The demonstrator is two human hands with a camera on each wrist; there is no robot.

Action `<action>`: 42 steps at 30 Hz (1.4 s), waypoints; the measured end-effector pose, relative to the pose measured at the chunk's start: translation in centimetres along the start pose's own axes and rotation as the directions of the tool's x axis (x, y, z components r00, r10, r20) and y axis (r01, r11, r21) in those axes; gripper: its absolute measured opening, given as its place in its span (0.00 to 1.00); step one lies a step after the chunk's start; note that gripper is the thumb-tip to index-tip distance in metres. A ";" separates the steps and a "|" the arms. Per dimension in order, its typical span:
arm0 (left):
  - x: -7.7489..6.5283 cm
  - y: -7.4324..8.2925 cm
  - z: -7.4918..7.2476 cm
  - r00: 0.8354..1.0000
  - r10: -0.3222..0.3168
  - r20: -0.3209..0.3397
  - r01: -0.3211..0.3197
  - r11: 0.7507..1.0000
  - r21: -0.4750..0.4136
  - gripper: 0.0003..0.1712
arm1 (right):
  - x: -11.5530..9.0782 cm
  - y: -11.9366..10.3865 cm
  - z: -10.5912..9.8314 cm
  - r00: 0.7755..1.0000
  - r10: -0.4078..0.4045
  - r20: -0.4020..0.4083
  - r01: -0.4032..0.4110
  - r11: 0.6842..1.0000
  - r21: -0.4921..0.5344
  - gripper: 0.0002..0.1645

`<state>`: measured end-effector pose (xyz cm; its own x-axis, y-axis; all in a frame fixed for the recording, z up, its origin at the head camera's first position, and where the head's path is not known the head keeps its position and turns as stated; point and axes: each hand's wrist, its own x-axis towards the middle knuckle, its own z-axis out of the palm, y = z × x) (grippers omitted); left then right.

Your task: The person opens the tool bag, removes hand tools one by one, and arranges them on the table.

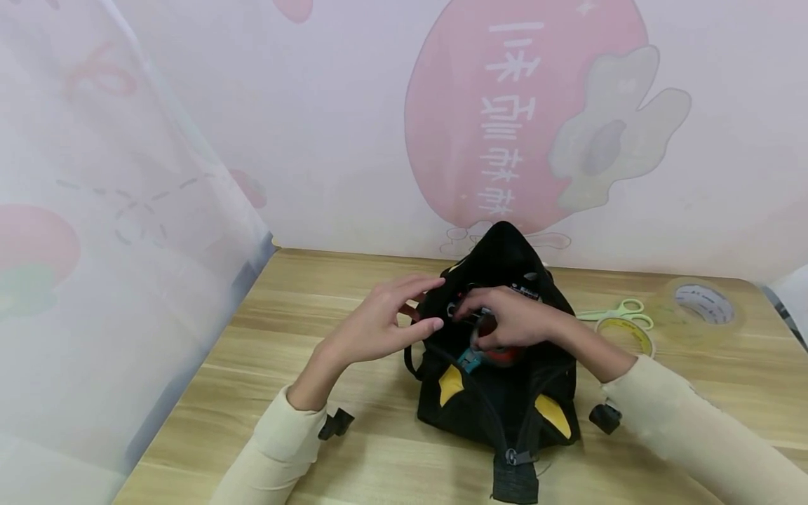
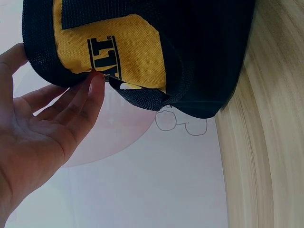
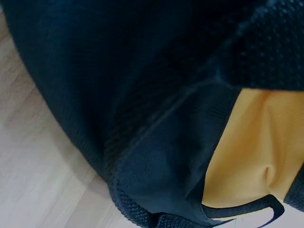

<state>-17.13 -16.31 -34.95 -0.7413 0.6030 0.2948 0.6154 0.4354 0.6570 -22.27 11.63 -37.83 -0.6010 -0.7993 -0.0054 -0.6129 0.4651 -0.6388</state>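
A black tool bag (image 1: 442,407) with yellow panels stands unzipped on the table, its mouth spread wide. My right hand (image 1: 511,319) reaches down inside it, thumb and fingers curled about a round red and dark thing (image 1: 503,356) whose kind I cannot tell. Close by it in the bag lies a small turquoise piece (image 1: 470,360). At the bag's left side, my left hand (image 1: 379,319) touches the edge with extended fingers, the thumb held apart. In the left wrist view its fingertips rest near the yellow lettered panel (image 2: 118,47). Bag fabric fills the right wrist view, hiding that hand.
Right of the bag lie pale green scissors (image 1: 631,308), a small yellow-cored tape roll (image 1: 631,333) and a wide clear tape roll (image 1: 703,308). A printed curtain (image 1: 353,140) hangs behind the wooden table (image 1: 252,393). The bag's zipper tab (image 1: 514,480) points toward the front.
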 end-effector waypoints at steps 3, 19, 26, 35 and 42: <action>0.1 -0.1 0.0 1.000 0.000 0.000 0.000 1.000 0.000 0.34 | -0.4 0.1 -0.1 1.000 0.025 -0.003 -0.025 1.000 -0.012 0.24; 0.0 0.1 0.0 1.000 -0.014 0.002 0.014 1.000 0.000 0.34 | -0.9 1.4 -0.1 0.997 0.059 -0.044 -0.062 0.995 -0.075 0.21; -0.1 0.1 -0.1 1.000 -0.017 -0.001 0.017 1.000 0.012 0.34 | -0.6 1.8 0.2 0.993 0.114 0.004 -0.113 0.991 -0.068 0.18; -0.1 0.1 -0.1 1.000 -0.012 -0.005 0.012 1.000 0.010 0.34 | -0.2 1.9 0.4 0.995 0.097 0.013 -0.095 0.990 -0.107 0.14; -0.2 0.1 -0.1 1.000 -0.001 -0.011 0.002 1.000 0.019 0.34 | -0.3 2.0 0.4 0.999 0.043 0.010 -0.041 0.989 -0.139 0.14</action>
<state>-16.94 -16.47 -34.94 -0.7450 0.5950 0.3015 0.6193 0.4490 0.6441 -23.11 12.61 -39.45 -0.6217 -0.7822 -0.0403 -0.6528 0.5459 -0.5252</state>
